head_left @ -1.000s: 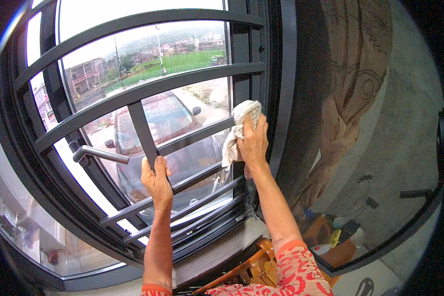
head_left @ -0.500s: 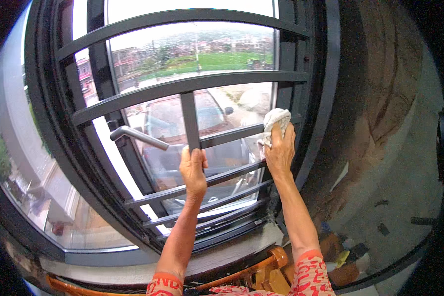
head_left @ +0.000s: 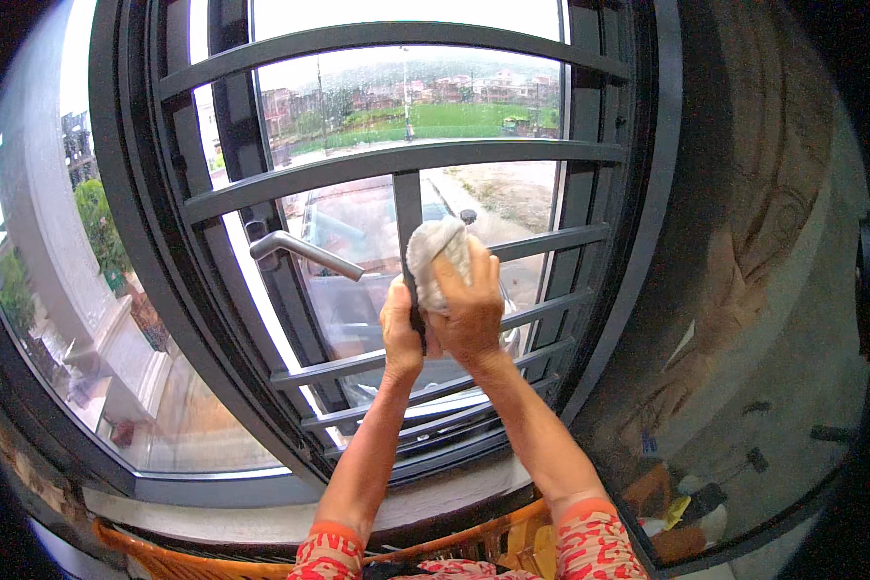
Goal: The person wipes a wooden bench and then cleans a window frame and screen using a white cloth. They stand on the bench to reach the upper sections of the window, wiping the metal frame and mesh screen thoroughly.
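Note:
A crumpled whitish cloth (head_left: 433,259) is bunched in my right hand (head_left: 475,314), whose fingers press it against the dark vertical bar (head_left: 408,201) of the window grille. Just left of it, my left hand (head_left: 401,333) is wrapped round the lower part of that same bar. The two hands are side by side, close together. The cloth and my right hand hide part of the bar and the inner end of the short crossbar (head_left: 556,240).
A grey window handle (head_left: 309,253) juts out left of my hands. Curved grille bars (head_left: 406,159) cross the window, with glass behind them. Below runs a pale sill (head_left: 425,527), with orange wooden furniture (head_left: 527,541) near me. A dark glossy panel (head_left: 735,319) stands at the right.
My right hand has brought the cloth leftward, from the crossbar's right end to the vertical bar beside my left hand. My left hand still grips the bar. The view has shifted slightly.

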A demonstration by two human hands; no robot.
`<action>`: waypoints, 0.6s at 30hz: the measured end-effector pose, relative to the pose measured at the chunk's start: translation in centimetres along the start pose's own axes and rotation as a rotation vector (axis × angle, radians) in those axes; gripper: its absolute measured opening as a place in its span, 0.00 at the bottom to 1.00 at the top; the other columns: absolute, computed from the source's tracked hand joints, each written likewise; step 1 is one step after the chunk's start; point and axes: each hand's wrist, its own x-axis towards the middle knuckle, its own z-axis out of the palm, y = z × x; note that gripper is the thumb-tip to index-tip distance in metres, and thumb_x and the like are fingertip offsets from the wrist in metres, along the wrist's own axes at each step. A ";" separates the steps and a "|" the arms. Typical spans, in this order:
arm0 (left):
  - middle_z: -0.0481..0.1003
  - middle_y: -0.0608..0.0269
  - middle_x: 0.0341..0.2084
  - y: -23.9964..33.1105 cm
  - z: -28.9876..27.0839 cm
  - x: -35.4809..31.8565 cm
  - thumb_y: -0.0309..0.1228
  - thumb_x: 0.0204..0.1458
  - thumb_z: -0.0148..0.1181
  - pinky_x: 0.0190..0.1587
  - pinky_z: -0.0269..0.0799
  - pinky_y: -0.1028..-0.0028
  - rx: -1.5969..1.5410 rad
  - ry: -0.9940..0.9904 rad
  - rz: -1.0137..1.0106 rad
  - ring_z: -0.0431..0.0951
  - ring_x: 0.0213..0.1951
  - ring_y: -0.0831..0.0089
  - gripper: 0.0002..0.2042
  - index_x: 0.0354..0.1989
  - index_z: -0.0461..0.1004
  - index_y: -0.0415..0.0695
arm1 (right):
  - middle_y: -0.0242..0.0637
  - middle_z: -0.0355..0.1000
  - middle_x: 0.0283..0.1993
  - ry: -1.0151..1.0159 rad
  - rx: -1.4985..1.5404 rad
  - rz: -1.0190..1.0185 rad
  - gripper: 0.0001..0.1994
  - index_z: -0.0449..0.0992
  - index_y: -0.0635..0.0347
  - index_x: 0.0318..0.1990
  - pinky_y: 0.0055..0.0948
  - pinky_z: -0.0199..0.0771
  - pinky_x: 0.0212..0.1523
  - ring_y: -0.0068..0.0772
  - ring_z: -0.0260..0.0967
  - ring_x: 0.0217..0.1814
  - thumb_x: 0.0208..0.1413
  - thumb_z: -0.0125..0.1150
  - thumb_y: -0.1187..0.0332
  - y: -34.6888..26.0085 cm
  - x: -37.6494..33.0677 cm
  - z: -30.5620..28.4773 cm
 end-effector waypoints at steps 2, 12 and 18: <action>0.71 0.64 0.43 0.5 -0.1 -0.2 0.47 0.64 0.35 0.48 0.64 0.76 -0.130 -0.085 -0.065 0.70 0.44 0.75 0.24 0.54 0.65 0.38 | 0.54 0.62 0.52 -0.018 -0.040 0.004 0.19 0.75 0.56 0.43 0.43 0.70 0.41 0.55 0.63 0.45 0.39 0.64 0.70 -0.1 -0.9 0.4; 0.68 0.63 0.52 0.0 -2.1 -0.9 0.54 0.61 0.33 0.59 0.59 0.69 -0.206 -0.101 -0.317 0.67 0.55 0.68 0.29 0.58 0.64 0.44 | 0.45 0.60 0.52 -0.046 -0.127 -0.219 0.24 0.74 0.52 0.44 0.38 0.72 0.37 0.47 0.59 0.45 0.33 0.67 0.75 0.6 -5.1 1.6; 0.70 0.63 0.49 0.2 -1.7 -0.5 0.48 0.63 0.37 0.55 0.61 0.74 -0.160 -0.089 -0.236 0.68 0.50 0.75 0.26 0.58 0.63 0.39 | 0.54 0.63 0.51 0.001 -0.122 -0.206 0.24 0.72 0.55 0.49 0.42 0.70 0.36 0.53 0.62 0.40 0.37 0.64 0.72 -1.0 0.7 0.4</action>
